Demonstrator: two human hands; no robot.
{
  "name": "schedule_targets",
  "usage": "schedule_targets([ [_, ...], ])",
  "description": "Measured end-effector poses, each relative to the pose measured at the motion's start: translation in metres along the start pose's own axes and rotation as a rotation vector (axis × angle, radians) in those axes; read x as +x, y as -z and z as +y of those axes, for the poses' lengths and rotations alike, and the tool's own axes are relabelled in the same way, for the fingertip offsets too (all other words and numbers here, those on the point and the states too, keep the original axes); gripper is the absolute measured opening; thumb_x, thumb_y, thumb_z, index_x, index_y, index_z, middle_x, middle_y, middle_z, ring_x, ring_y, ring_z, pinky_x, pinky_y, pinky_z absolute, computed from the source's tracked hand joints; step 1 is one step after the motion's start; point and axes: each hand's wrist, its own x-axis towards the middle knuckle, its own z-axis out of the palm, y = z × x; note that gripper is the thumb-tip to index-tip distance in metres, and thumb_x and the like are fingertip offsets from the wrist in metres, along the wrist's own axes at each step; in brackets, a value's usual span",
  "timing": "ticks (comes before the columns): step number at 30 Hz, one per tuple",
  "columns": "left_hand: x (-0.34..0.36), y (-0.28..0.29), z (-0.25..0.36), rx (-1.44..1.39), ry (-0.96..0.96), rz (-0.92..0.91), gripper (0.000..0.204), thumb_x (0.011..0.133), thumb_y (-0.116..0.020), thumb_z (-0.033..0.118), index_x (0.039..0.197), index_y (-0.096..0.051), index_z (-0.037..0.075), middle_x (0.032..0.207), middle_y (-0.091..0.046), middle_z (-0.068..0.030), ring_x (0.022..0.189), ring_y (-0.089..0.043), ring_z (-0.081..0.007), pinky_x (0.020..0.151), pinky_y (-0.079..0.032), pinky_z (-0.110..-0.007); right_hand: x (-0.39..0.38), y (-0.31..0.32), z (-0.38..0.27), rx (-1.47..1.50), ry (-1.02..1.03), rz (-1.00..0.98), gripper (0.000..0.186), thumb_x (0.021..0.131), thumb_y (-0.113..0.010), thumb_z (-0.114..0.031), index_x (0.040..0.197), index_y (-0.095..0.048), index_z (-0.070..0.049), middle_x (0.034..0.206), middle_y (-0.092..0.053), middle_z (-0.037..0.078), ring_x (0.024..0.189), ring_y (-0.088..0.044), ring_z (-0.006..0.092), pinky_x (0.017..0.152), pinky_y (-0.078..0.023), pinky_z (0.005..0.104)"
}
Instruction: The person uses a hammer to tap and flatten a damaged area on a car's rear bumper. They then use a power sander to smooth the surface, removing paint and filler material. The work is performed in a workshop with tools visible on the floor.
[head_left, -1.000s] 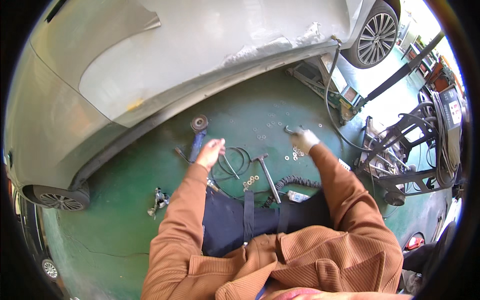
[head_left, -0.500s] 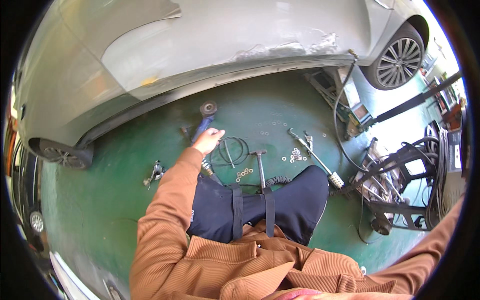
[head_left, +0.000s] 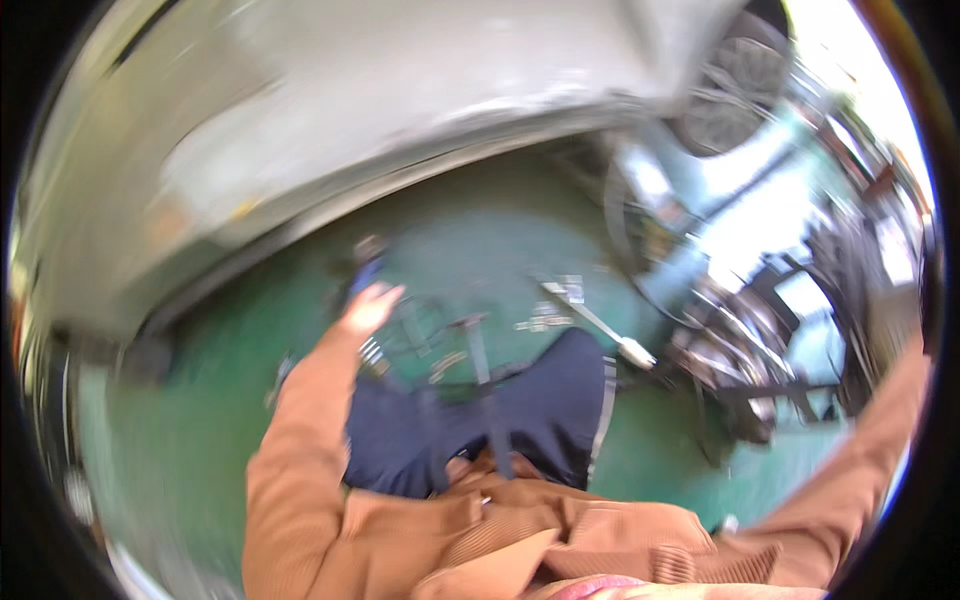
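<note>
My left hand [head_left: 372, 303] reaches forward over the floor, right at the blue angle grinder [head_left: 366, 272]. Motion blur smears its fingers, and whether they grip the tool cannot be made out. My right arm [head_left: 850, 480] stretches out to the right; its hand lies beyond the picture's edge. Between my knees and the grinder lies a hammer [head_left: 479, 345], its head pointing away from me. Farther right is a slide hammer [head_left: 600, 326] with a pale weight near its close end. Several small metal washers [head_left: 545, 318] are scattered beside it.
A grey car [head_left: 400, 90] with a scuffed lower side spans the far side. Its wheel [head_left: 735, 85] stands at the far right, near a floor jack [head_left: 650, 185]. To my right is a cluttered equipment cart [head_left: 750, 370] with cables. A thin hose [head_left: 625, 245] curves across the floor.
The whole view has swung, so the floor tools and car sit farther left, and it is now blurred. My left hand remains at the grinder. My right arm still reaches out of view.
</note>
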Motion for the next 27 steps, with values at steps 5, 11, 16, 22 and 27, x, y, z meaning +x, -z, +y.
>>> schedule_targets([
  [5, 0.002, 0.040, -0.068, -0.302, 0.104, 0.027, 0.041, 0.103, -0.074, 0.039, 0.128, -0.068, 0.007, 0.095, -0.063, -0.0001, 0.076, -0.060, -0.0115, 0.060, -0.047, -0.029, 0.019, 0.023, -0.051, -0.003, -0.027, -0.151, 0.038, 0.106, -0.055, -0.033, 0.135, -0.072, -0.015, 0.128, -0.074, 0.016, 0.124, -0.070, 0.0326, 0.104, -0.056, 0.0461],
  [11, 0.006, 0.012, -0.014, -0.237, 0.141, 0.066, 0.038, 0.107, -0.068, 0.043, 0.124, -0.061, 0.010, 0.090, -0.059, -0.0009, 0.071, -0.061, -0.0148, 0.054, -0.045, -0.027, -0.016, 0.073, 0.000, -0.211, -0.254, -0.207, 0.045, 0.100, -0.065, -0.042, 0.135, -0.073, -0.015, 0.126, -0.076, 0.015, 0.118, -0.072, 0.0344, 0.102, -0.055, 0.0463],
  [16, 0.020, 0.028, -0.010, -0.406, 0.007, -0.129, 0.031, 0.107, -0.067, 0.041, 0.110, -0.068, 0.010, 0.083, -0.057, 0.0008, 0.062, -0.053, -0.0104, 0.050, -0.040, -0.029, 0.040, 0.070, -0.006, 0.325, -0.444, 0.043, 0.070, 0.088, -0.078, -0.051, 0.143, -0.067, -0.009, 0.124, -0.075, 0.016, 0.109, -0.070, 0.0296, 0.098, -0.056, 0.0475],
  [22, -0.015, 0.008, 0.103, -0.412, -0.124, -0.049, 0.051, 0.102, -0.075, 0.043, 0.131, -0.069, 0.002, 0.120, -0.070, -0.0060, 0.105, -0.066, -0.0170, 0.090, -0.053, -0.034, 0.039, 0.019, -0.021, 0.125, -0.230, -0.117, 0.057, 0.094, -0.073, -0.041, 0.138, -0.068, -0.006, 0.125, -0.074, 0.015, 0.112, -0.069, 0.0286, 0.100, -0.056, 0.0434],
  [27, -0.047, -0.012, 0.128, -0.378, -0.068, -0.090, 0.050, 0.105, -0.071, 0.045, 0.134, -0.067, 0.005, 0.122, -0.071, -0.0060, 0.107, -0.068, -0.0186, 0.092, -0.053, -0.033, 0.013, -0.012, -0.134, 0.244, -0.220, 0.065, 0.042, 0.100, -0.067, -0.029, 0.134, -0.069, -0.004, 0.123, -0.073, 0.013, 0.112, -0.069, 0.0253, 0.100, -0.055, 0.0397],
])
